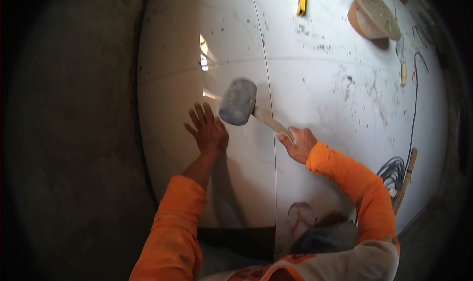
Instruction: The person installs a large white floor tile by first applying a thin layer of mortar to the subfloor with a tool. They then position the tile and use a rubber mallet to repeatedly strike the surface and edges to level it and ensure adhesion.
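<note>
My right hand (299, 144) is wrapped round the wooden handle of a rubber mallet (238, 102). The mallet's grey head hangs over a large glossy white floor tile (246, 182), just right of my left hand; whether it touches the tile I cannot tell. My left hand (209, 129) lies on the same tile with its fingers stretched out and apart. A thin dark joint runs between this tile and the one on its right, under the mallet's handle.
Bare dark floor (84, 143) borders the tiles on the left. A bucket (362, 19) with grey mix stands at the far right, near a trowel (403, 74). A yellow level (302, 0) lies at the far edge. Coiled cable (390, 171) and a wooden stick (407, 177) lie at right.
</note>
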The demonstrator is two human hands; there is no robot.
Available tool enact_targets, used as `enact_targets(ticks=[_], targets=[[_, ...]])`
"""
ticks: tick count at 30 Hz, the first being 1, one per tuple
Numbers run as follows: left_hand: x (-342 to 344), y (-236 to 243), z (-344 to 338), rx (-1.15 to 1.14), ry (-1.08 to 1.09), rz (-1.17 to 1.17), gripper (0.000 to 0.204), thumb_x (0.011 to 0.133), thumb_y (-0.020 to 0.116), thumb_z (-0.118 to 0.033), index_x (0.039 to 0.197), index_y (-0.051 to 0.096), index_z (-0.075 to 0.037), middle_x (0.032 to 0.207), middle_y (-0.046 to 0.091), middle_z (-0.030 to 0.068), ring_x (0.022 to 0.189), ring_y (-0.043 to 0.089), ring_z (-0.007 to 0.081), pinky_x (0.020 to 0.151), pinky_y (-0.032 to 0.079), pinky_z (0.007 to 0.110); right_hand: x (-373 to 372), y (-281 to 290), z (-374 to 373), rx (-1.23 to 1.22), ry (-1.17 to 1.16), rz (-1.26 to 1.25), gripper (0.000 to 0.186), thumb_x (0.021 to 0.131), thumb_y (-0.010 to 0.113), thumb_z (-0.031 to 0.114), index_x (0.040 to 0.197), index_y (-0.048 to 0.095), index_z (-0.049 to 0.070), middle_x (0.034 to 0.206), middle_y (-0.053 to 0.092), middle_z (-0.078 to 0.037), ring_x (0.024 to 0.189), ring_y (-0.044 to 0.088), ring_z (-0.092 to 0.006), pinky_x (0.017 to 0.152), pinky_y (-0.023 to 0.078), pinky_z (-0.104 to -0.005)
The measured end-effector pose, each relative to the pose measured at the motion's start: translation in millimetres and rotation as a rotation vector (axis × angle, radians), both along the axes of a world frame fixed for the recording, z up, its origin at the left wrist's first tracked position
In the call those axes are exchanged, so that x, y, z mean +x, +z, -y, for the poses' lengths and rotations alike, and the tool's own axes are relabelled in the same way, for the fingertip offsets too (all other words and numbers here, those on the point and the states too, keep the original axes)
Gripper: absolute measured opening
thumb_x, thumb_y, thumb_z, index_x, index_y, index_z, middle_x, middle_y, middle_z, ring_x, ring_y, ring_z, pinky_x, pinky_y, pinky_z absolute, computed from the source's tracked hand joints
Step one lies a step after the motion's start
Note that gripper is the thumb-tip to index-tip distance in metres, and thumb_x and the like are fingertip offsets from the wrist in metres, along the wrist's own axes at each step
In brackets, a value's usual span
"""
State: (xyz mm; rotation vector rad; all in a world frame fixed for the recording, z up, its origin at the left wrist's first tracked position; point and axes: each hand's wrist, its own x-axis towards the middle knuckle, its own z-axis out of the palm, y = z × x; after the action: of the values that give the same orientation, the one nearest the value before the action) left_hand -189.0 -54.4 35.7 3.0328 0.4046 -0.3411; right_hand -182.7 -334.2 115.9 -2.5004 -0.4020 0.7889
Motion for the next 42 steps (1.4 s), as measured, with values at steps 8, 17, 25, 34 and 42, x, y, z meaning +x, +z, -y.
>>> enact_targets(ticks=[8, 17, 25, 34, 42], targets=[[1.6, -7.4, 5.1, -0.025, -0.009, 0.100, 0.059, 0.096, 0.034, -0.029, 0.149, 0.020, -0.007, 0.157, 0.012, 0.0165, 0.145, 0.007, 0.0373, 0.112, 0.003, 0.062, -2.0, -11.1, 8.6, -0.007, -0.134, -0.080, 0.069, 0.086, 0.047, 0.067, 0.083, 0.061, -0.001, 0.066, 0.062, -0.019, 0.064, 0.065, -0.0357, 0.063, 0.055, -0.0413], [3.7, -1.3, 7.6, -0.021, -0.015, 0.038, 0.060, 0.096, 0.031, -0.031, 0.150, 0.018, -0.008, 0.158, 0.007, 0.0163, 0.145, 0.003, 0.0376, 0.112, 0.001, 0.063, -6.1, -17.9, 20.1, -0.112, 0.056, -0.037, 0.067, 0.085, 0.051, 0.066, 0.077, 0.057, 0.000, 0.064, 0.060, -0.021, 0.060, 0.062, -0.0380, 0.062, 0.054, -0.0432], [6.0, -11.7, 2.9, -0.048, -0.004, 0.126, 0.059, 0.097, 0.029, -0.033, 0.151, 0.018, -0.009, 0.158, 0.008, 0.0158, 0.145, 0.003, 0.0368, 0.112, -0.002, 0.061, -25.2, -13.3, 22.9, -0.209, 0.073, -0.051, 0.070, 0.085, 0.047, 0.068, 0.084, 0.061, 0.000, 0.070, 0.064, -0.020, 0.062, 0.064, -0.0379, 0.063, 0.053, -0.0445], [0.2, -8.0, 2.7, -0.003, -0.002, 0.117, 0.057, 0.097, 0.029, -0.030, 0.149, 0.020, -0.008, 0.157, 0.009, 0.0156, 0.145, 0.005, 0.0367, 0.113, 0.002, 0.060, -46.5, -7.1, 19.7, -0.066, -0.105, -0.143, 0.052, 0.087, 0.059, 0.052, 0.081, 0.058, 0.000, 0.060, 0.059, -0.020, 0.059, 0.061, -0.0405, 0.058, 0.051, -0.0462], [-7.3, -16.2, 0.9, -0.006, -0.004, 0.210, 0.055, 0.097, 0.030, -0.027, 0.147, 0.024, -0.005, 0.156, 0.017, 0.0140, 0.145, 0.010, 0.0354, 0.114, 0.003, 0.057, -71.8, -0.5, 8.3, -0.185, 0.087, -0.252, 0.066, 0.089, 0.048, 0.060, 0.100, 0.063, -0.004, 0.077, 0.064, -0.025, 0.074, 0.065, -0.0400, 0.067, 0.052, -0.0454]])
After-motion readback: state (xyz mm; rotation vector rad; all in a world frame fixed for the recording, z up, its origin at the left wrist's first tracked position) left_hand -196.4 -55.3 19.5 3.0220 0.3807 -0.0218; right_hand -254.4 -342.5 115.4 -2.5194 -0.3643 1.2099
